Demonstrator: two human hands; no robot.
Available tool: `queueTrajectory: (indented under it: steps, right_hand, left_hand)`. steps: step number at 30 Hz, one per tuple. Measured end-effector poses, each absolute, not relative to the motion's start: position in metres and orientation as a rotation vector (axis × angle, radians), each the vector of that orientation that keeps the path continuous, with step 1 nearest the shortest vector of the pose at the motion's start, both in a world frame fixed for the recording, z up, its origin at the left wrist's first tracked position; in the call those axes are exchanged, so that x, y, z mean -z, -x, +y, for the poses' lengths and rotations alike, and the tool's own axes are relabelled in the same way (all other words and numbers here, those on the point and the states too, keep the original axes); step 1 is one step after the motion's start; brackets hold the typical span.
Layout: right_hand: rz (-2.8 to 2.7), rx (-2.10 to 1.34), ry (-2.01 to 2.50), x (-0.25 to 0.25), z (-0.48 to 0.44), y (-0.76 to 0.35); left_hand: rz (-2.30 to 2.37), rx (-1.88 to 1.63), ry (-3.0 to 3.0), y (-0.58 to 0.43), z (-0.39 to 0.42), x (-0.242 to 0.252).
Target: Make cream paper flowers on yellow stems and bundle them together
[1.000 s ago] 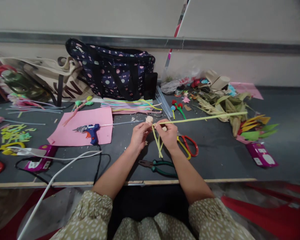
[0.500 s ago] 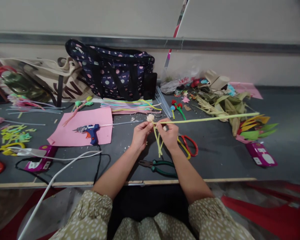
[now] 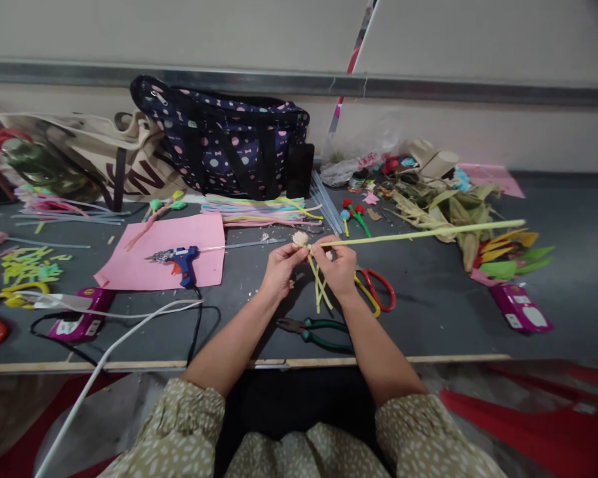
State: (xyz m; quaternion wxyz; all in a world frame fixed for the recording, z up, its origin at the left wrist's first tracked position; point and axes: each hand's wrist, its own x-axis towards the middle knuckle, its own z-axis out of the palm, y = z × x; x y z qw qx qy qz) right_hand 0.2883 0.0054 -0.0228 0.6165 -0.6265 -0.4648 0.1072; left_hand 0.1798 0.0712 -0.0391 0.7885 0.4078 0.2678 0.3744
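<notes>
Farther out toward three o'clock, the pale-yellow stem's (image 3: 418, 233) tip has shifted — its inner end pinched tight by the nearer right hand (image 3: 339, 267), while the left hand (image 3: 280, 269) closes fingertips on a cream tuft's (image 3: 299, 238) base. Toward eleven o'clock sits a navy bag (image 3: 229, 143) — contents hidden.

Patterned navy bag (image 3: 246, 138) between a beige tote (image 3: 140, 169) and a dark, flat slab (image 3: 299, 172)
</notes>
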Motion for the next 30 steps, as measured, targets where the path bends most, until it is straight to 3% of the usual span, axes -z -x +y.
queueTrajectory:
  steps: [4,7,21,30]
  right_hand:
    - [-0.891,-0.522,1.352,0.0284,0.0095,-0.2899]
    - [-0.860,-0.546,1.338,0.0294,0.0107,-0.2902]
    - [-1.338,0.233,1.578,0.0315,0.0052,-0.2904]
    - [-1.404,0.349,1.599,0.0284,0.0052,-0.2873]
  left_hand:
    - [0.573,-0.814,-0.916,-0.1783,0.0721,0.0402]
    - [0.575,-0.793,-0.887,-0.1791,0.0718,0.0414]
    - [0.635,-0.824,-0.846,-0.1815,0.0701,0.0376]
    - [0.664,-0.921,-0.979,-0.1797,0.0681,0.0356]
